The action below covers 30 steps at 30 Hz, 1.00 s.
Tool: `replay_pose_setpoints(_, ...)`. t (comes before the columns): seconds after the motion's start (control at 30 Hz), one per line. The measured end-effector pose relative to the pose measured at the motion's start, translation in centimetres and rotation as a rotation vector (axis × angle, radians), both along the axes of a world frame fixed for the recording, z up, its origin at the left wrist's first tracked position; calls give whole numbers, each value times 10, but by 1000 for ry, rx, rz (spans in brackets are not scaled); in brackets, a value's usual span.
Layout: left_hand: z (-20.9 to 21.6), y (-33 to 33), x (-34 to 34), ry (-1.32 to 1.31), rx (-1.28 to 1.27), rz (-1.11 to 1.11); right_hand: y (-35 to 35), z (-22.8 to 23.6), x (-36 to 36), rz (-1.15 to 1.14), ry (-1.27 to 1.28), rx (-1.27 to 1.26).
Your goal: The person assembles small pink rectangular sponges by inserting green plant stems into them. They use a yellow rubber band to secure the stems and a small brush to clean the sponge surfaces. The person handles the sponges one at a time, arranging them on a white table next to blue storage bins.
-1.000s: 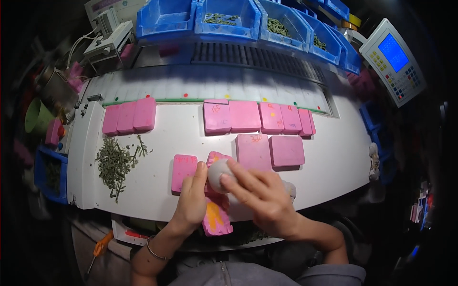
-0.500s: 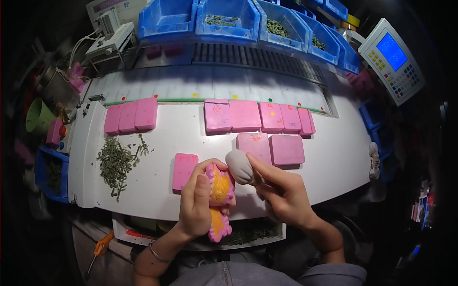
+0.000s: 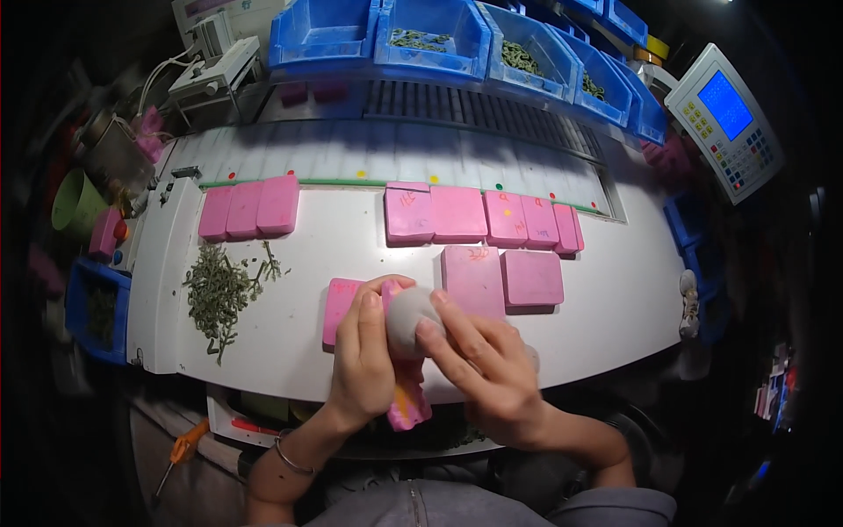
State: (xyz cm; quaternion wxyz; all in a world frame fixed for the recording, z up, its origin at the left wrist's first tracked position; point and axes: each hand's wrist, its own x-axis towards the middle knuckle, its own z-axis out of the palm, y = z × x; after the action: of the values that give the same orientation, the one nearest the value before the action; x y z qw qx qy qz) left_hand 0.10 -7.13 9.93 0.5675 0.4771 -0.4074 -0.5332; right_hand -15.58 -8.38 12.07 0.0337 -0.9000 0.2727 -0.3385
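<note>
My left hand [image 3: 362,364] is closed round a pink rubber mould [image 3: 407,408] with a yellow-orange inner face and a bumpy, notched edge. The mould hangs open, its lower flap drooping past the table's front edge. In my right hand [image 3: 499,373] is a round grey cloth pouch [image 3: 409,321], gripped by fingers and thumb. The pouch lies over the upper half of the mould and hides most of it. Just behind my left hand a pink block [image 3: 341,307] lies on the white table.
Several pink blocks [image 3: 458,213] line the table's far side, with two nearer ones, including a wide block [image 3: 533,277]. Green branching pieces [image 3: 215,290] are heaped at left. Blue bins [image 3: 432,44] hang at the back. A keypad with a blue screen [image 3: 727,110] stands right.
My right hand has moved left with the grey pouch, from beside the mould to over its yellow face. My left hand keeps its hold. The whole view has shifted slightly.
</note>
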Motion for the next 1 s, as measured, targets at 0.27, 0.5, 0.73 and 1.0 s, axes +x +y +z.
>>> replay_pose_setpoints(0.27, -10, -5, 4, -7, -40, -6, 6, -9, 6, -92, 96, -187)
replay_pose_setpoints(0.5, -14, 5, 6, 30, -184, 31, 1, 10, -3, -23, -39, 46)
replay_pose_setpoints(0.73, -13, 3, 2, 7, -206, 189, 26, 4, 4, 52, 152, 181)
replay_pose_setpoints(1.0, -18, -3, 2, 137, -179, 240, 30, 3, 2, 86, 112, 266)
